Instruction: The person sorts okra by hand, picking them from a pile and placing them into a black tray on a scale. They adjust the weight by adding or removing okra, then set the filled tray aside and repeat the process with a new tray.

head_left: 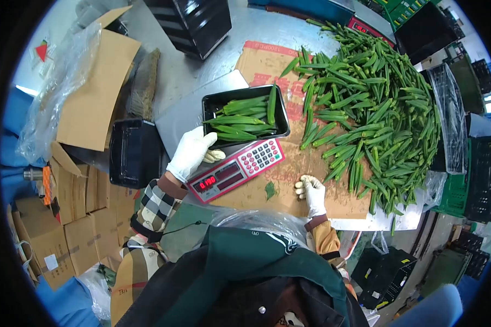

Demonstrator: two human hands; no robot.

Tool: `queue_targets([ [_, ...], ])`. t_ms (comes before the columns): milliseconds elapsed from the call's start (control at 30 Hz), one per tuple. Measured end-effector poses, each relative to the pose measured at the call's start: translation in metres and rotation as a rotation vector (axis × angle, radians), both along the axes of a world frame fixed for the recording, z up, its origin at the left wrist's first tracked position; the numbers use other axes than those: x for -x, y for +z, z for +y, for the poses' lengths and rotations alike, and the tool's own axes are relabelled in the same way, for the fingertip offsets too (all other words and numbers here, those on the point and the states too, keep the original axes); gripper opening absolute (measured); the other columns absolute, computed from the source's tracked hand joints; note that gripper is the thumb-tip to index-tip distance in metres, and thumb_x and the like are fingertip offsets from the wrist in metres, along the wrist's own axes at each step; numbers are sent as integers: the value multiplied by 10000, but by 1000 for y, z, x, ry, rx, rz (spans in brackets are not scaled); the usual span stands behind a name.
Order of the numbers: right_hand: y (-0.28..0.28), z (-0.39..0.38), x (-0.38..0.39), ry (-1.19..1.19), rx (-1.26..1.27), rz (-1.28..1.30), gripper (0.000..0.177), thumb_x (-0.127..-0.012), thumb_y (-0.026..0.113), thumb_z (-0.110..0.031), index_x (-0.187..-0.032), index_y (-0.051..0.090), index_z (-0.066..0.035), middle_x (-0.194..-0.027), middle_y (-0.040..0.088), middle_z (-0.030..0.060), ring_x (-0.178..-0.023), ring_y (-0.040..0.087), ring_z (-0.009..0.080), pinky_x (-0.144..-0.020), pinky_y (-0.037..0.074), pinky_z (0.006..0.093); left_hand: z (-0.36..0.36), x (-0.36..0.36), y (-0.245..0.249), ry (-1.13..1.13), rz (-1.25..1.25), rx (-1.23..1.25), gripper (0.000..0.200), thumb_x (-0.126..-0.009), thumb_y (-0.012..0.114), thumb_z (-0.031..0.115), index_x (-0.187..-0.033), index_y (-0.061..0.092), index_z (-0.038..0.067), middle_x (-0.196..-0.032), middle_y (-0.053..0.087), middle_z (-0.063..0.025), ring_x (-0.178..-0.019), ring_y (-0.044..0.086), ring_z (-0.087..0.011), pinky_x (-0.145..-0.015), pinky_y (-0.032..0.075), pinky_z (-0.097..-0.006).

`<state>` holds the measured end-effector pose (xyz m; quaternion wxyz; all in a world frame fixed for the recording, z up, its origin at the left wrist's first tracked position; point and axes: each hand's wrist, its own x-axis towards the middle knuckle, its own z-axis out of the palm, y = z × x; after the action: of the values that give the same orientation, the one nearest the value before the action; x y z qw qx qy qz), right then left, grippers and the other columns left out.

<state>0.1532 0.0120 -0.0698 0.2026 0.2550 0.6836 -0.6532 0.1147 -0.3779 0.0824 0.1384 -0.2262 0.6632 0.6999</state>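
Observation:
My left hand [193, 153], in a white glove, is closed on the near left corner of a black plastic tray [283, 111]. Several green okra pods [239, 120] lie in the tray, which sits on the plate of a red and white digital scale [235, 170]. The scale's display glows red and seems to read 0.190. Over the brown cardboard, my right hand [313, 196], also gloved, has its fingers loosely bent and apart, with nothing seen in them. A large heap of okra [376, 109] spreads to its upper right.
Stacked black trays [193, 24] stand at the back. At left are an open carton [95, 90] and another black tray [135, 152]. The cardboard sheet [256, 65] covers part of the metal table. Crates [384, 275] stand at lower right.

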Motion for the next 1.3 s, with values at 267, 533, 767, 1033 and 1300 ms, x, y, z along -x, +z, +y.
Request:
queue_targets([
  [267, -4, 3, -3, -38, 90, -36, 168, -1036, 548, -135, -1093, 667, -31, -820, 737, 76, -589, 660, 123, -483, 505, 241, 2, 153, 11, -167, -116, -151, 291, -1008, 557, 263, -1179, 594, 31, -932, 734, -177, -755, 713, -234, -719, 593, -381],
  [533, -2, 1, -3, -66, 149, -62, 137, -1031, 541, -103, -1055, 657, -36, -813, 729, 82, -584, 671, 136, -474, 506, 247, 18, 327, -68, -70, -103, -202, 405, -995, 585, 324, -1296, 527, 59, -1325, 608, -205, -1168, 609, -337, -986, 504, -510],
  [767, 1, 1, -2, -68, 156, -82, 152, -1030, 529, -109, -1065, 662, -42, -820, 737, 85, -593, 676, 138, -488, 501, 246, 47, 252, -23, -117, 180, -234, 695, -970, 675, 366, -1517, 352, 87, -1441, 521, -90, -1320, 513, -225, -981, 483, -461],
  [1033, -4, -1, -2, -65, 142, -80, 165, -1009, 559, -156, -1087, 677, -70, -834, 744, 50, -605, 677, 103, -477, 497, 235, -37, 48, 72, 81, 481, 902, 485, -1024, 536, 114, -1465, 441, -64, -1513, 479, -200, -1410, 446, -276, -1189, 308, -369],
  [1300, -7, -3, -3, -54, 120, -41, 155, -1012, 562, -154, -1074, 680, -75, -811, 732, 37, -583, 660, 101, -478, 496, 240, -105, -77, -13, 108, 278, 1692, 306, -1037, 473, 214, -1134, 696, 29, -985, 727, -160, -900, 692, -282, -775, 546, -375],
])
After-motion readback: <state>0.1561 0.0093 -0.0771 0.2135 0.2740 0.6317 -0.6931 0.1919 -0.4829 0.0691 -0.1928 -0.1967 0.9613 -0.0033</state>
